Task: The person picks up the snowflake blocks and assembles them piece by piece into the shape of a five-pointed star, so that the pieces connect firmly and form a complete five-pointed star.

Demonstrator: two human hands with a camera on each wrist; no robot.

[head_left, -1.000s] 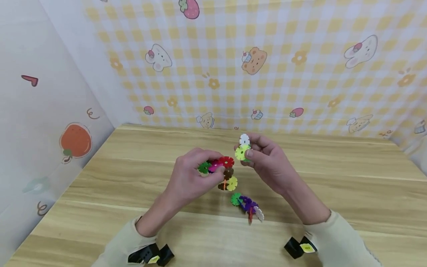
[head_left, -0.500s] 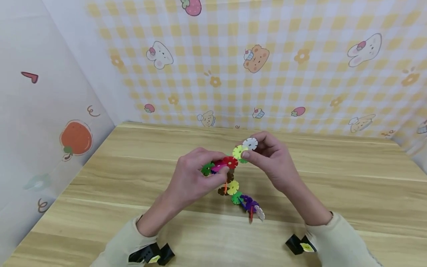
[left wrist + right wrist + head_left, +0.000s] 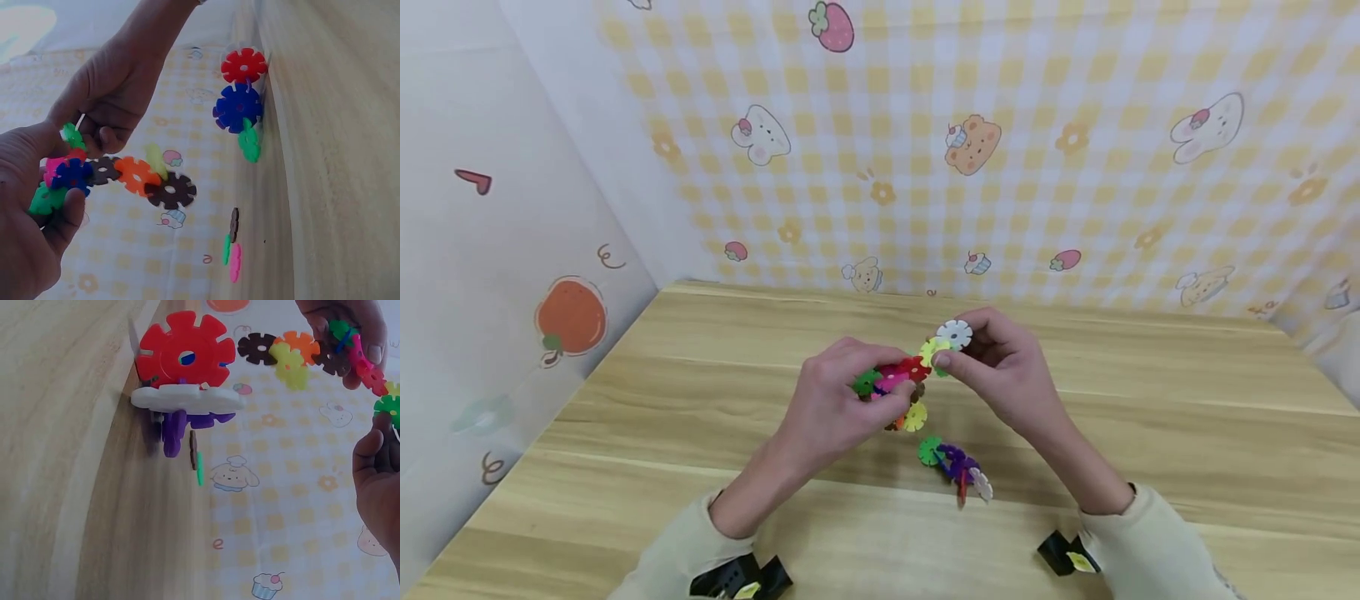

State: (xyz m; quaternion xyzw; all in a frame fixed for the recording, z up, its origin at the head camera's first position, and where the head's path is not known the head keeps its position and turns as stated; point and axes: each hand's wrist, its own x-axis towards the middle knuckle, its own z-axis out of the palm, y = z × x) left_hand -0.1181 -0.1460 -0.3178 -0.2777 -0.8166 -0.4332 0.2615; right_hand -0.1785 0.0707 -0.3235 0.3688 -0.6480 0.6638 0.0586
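My left hand (image 3: 842, 400) pinches a chain of notched plastic discs (image 3: 136, 177) in pink, red, green, blue, brown, orange and yellow. The brown, orange and yellow end hangs below the fingers. To its right, my right hand (image 3: 1011, 375) pinches a smaller group of discs, a white disc (image 3: 955, 334) on top, with yellow and green ones under the thumb. The yellow disc (image 3: 929, 350) meets the red disc (image 3: 916, 367) of the left hand's chain; whether their slots interlock I cannot tell.
Below the hands, another joined cluster of green, purple, red and white discs (image 3: 958, 464) rests on the wooden table (image 3: 1150, 433). In the left wrist view, brown, green and pink discs (image 3: 235, 262) are further back on the table. A patterned cloth (image 3: 1112, 192) covers the back wall.
The right hand has brought its white, yellow and green discs left and down, up against the red disc in the left hand. The white disc has turned to show its face. The table cluster has stayed put.
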